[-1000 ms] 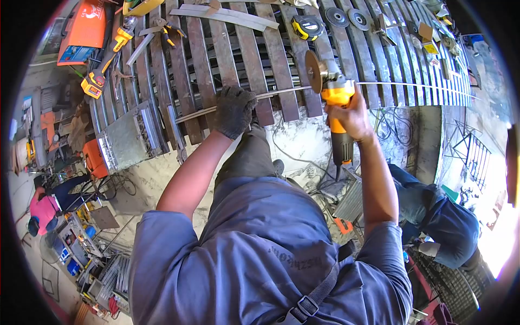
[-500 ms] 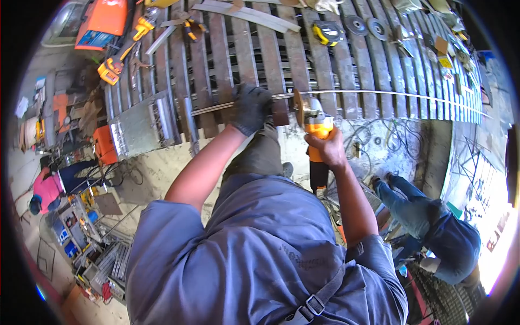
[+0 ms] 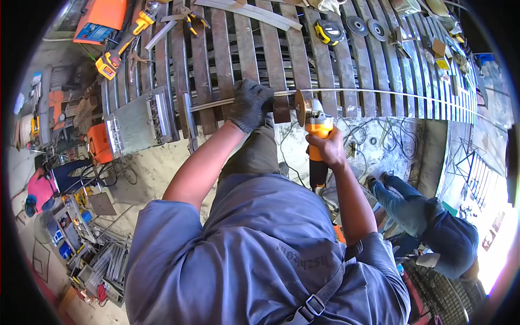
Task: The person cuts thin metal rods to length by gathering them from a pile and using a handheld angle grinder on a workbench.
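My left hand (image 3: 251, 106), in a dark grey glove, is closed around a long thin metal rod (image 3: 379, 92) that lies across the slatted metal bench (image 3: 271, 51) near its front edge. My bare right hand (image 3: 328, 146) grips a yellow and black angle grinder (image 3: 318, 129) by its body. The grinder's disc (image 3: 299, 108) stands upright at the rod, just right of my gloved hand. Whether the disc touches the rod I cannot tell.
On the bench lie a tape measure (image 3: 329, 32), two discs (image 3: 357, 25), pliers (image 3: 190, 23), another yellow tool (image 3: 108, 64) and flat metal strips (image 3: 249, 13). One person (image 3: 441, 233) bends at the lower right; another (image 3: 42, 189) is at the far left.
The view has shifted slightly. The grinder's disc has turned a little, so more of its face shows. Both hands keep their holds.
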`<state>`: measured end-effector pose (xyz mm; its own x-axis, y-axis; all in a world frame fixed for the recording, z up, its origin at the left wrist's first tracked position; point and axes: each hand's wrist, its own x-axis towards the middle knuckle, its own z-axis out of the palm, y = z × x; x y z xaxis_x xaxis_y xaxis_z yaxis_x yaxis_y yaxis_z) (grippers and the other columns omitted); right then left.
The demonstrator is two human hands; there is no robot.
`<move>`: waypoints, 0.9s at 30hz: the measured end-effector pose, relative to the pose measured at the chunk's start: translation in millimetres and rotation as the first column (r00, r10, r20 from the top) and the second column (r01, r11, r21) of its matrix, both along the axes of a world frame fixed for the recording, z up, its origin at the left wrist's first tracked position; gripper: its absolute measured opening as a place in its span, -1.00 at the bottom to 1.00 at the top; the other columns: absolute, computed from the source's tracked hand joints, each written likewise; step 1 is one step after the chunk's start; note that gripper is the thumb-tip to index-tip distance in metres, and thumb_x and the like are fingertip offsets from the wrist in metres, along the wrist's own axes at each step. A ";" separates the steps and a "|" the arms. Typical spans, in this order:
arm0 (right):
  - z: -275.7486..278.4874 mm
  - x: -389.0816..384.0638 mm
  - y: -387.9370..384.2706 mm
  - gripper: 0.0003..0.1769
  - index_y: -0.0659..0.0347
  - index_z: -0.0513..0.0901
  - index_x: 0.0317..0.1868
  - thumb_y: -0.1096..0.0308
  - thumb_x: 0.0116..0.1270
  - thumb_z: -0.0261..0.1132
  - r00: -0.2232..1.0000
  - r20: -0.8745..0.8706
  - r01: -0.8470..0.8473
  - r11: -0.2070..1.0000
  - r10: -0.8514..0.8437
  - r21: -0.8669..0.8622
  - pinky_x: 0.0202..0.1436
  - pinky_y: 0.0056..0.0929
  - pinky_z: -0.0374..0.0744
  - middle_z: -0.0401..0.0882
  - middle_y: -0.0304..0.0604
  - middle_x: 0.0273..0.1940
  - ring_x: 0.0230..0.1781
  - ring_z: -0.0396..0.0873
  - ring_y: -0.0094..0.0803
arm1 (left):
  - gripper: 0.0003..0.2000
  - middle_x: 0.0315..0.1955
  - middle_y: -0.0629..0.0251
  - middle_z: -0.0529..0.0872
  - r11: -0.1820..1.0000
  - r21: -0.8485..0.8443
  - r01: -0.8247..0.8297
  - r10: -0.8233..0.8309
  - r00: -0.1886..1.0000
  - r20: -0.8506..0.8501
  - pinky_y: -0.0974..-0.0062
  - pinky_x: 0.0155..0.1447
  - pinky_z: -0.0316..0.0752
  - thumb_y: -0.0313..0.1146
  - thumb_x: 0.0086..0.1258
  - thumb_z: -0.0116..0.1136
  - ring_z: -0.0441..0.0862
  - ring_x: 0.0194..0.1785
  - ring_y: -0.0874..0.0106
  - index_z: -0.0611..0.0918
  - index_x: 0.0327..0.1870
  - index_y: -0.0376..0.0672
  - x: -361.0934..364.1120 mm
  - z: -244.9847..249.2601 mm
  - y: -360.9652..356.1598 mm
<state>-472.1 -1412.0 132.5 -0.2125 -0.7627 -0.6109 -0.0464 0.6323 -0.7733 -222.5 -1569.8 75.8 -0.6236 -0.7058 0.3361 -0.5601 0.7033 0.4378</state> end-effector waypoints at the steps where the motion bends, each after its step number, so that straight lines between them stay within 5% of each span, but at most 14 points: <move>1: -1.6 0.2 -0.1 -0.59 0.38 0.68 0.04 0.41 0.21 0.53 1.000 -0.022 -0.017 1.000 0.017 0.000 -0.26 -0.27 0.76 0.76 -0.11 -0.28 -0.39 0.78 -0.32 | -0.63 -0.16 0.29 0.73 1.000 -0.004 0.003 -0.003 1.000 0.004 0.10 0.24 0.44 -0.34 0.03 0.49 0.61 0.07 0.15 0.73 -0.07 0.04 0.1 -1.1 0.5; 27: -9.7 5.0 4.3 -0.72 0.40 0.67 -0.08 0.45 0.26 0.47 0.993 0.114 0.045 0.999 -0.043 -0.015 -0.39 -0.26 0.72 0.70 -0.12 -0.39 -0.52 0.73 -0.27 | -0.80 -0.16 0.36 0.78 0.998 -0.030 -0.060 0.058 0.997 -0.044 0.07 0.35 0.39 -0.35 0.25 0.37 0.61 0.11 0.18 0.74 -0.10 0.07 3.3 -24.2 4.6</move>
